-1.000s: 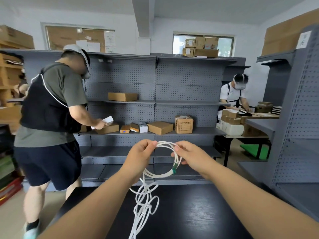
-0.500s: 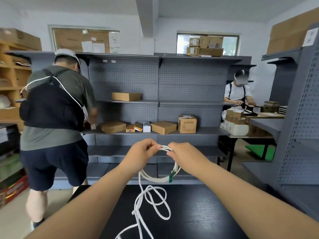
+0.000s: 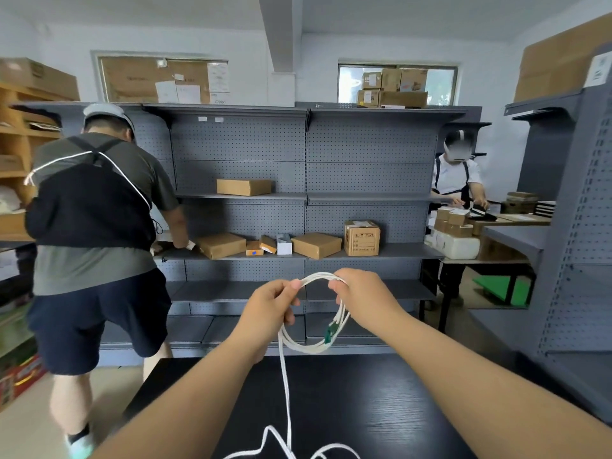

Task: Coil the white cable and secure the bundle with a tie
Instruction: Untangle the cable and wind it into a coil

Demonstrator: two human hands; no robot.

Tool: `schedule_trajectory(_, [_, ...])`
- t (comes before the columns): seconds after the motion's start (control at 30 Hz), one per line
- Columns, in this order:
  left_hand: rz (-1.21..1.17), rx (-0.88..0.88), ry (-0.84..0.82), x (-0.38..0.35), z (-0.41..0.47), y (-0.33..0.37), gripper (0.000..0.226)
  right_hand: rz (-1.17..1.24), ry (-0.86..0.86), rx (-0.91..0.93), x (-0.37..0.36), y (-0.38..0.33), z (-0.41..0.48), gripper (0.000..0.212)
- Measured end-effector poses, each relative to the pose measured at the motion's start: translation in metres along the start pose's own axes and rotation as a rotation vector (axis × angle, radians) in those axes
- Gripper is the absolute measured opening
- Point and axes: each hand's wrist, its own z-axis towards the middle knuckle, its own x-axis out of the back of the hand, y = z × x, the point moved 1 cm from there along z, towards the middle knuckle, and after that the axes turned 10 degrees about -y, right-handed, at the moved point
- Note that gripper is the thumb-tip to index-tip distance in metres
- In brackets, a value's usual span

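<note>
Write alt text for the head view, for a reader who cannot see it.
The left hand and right hand hold a partly coiled white cable over a black table; its loose end trails onto the tabletop. Behind stand grey shelves with cardboard boxes, and two other people work nearby.

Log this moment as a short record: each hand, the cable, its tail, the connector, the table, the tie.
left hand: grips the coil's top, left side
right hand: grips the coil's top, right side
cable: white, several loops hanging between the hands
connector: green, on the coil's right side
tail: uncoiled, drops from the coil onto the table
table: black, bears the tail
tie: none in view
progress: coiling unfinished
</note>
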Motion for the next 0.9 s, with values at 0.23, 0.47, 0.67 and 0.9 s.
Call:
schedule_trajectory(0.23, [-0.311, 0.149, -0.17, 0.005, -0.003, -0.009, 0.031, 0.096, 0.118, -0.072, -0.004, 0.005, 0.001, 0.025])
schedule_trajectory(0.47, [-0.23, 0.144, -0.175, 0.015, 0.009, 0.0, 0.021, 0.138, 0.206, -0.139, -0.015, 0.009, 0.004, 0.024])
schedule_trajectory(0.67, [-0.115, -0.019, 0.092, 0.007, 0.016, -0.002, 0.027, 0.4, 0.237, -0.141, -0.028, -0.006, 0.001, 0.021])
schedule_trajectory(0.9, [0.023, -0.101, 0.101, 0.019, 0.022, -0.009, 0.031, 0.219, 0.015, -0.076, -0.015, -0.011, 0.007, 0.013])
